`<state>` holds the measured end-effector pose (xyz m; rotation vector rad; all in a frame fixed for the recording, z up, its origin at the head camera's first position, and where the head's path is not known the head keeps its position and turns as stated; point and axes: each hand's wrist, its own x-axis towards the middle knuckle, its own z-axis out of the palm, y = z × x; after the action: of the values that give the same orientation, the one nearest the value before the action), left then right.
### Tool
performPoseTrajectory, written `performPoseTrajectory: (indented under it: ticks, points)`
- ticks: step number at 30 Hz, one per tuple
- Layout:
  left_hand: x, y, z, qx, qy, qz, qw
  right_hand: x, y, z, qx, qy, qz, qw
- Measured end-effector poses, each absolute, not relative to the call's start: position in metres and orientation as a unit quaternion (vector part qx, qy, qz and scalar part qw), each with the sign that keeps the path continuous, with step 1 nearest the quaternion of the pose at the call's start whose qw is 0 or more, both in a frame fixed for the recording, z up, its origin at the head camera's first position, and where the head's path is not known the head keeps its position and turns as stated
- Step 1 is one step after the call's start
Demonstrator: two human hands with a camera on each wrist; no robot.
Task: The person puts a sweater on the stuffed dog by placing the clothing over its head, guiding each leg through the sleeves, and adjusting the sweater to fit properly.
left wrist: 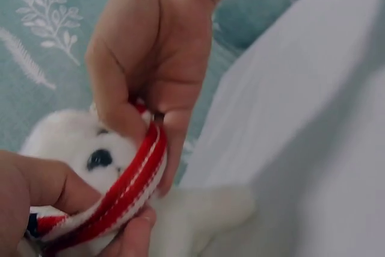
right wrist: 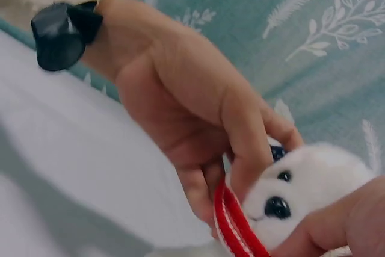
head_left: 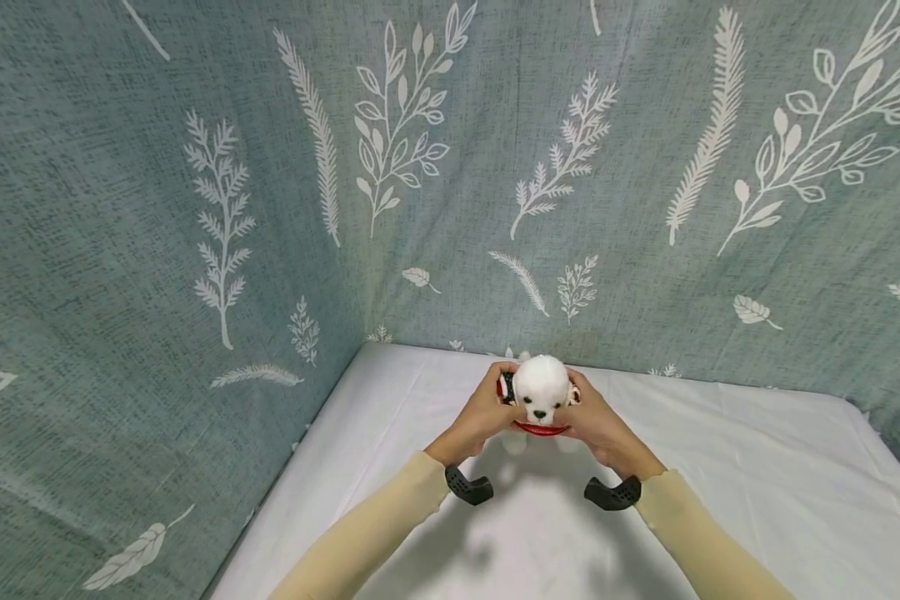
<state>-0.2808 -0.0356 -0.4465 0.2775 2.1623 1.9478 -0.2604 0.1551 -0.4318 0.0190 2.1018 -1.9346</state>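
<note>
A white plush dog [head_left: 542,382] with black eyes and a black nose faces me above the bed-like white surface. Across it, just below the muzzle, runs a red and white knitted band [left wrist: 123,194] with navy parts at the side. My left hand [head_left: 482,414] grips the band on one side, thumb near the muzzle. On the opposite side my right hand [head_left: 598,421] holds it the same way, with fingers curled behind the head. The band stands stretched between both hands in the left wrist view. A pale plush leg [left wrist: 210,209] sticks out below; most of the body is hidden.
A white sheet [head_left: 720,467] covers the surface beneath the hands. Green-grey cloth with white leaf prints [head_left: 450,150] hangs behind and along the left side. Each wrist carries a black device [head_left: 468,486], and both arms wear cream sleeves [head_left: 375,525].
</note>
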Motion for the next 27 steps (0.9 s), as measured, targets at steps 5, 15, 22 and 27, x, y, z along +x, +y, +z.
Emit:
performPoseTrajectory:
  ticks: [5,15,22,27]
  points:
    - [-0.284,-0.039,-0.448,0.100,0.750,0.647,0.095,-0.260,0.157,-0.433,0.008,0.738,-0.660,0.138]
    - [-0.289,-0.039,-0.454,0.057,0.740,0.665,0.079,-0.258,0.153,-0.438,0.033,0.734,-0.669,0.114]
    - [-0.292,-0.043,-0.455,0.050,0.733,0.673,0.091,-0.259,0.156,-0.436,0.042,0.741,-0.660,0.112]
    - [-0.293,-0.044,-0.456,0.045,0.719,0.684,0.115,-0.262,0.159,-0.437,0.039,0.739,-0.662,0.121]
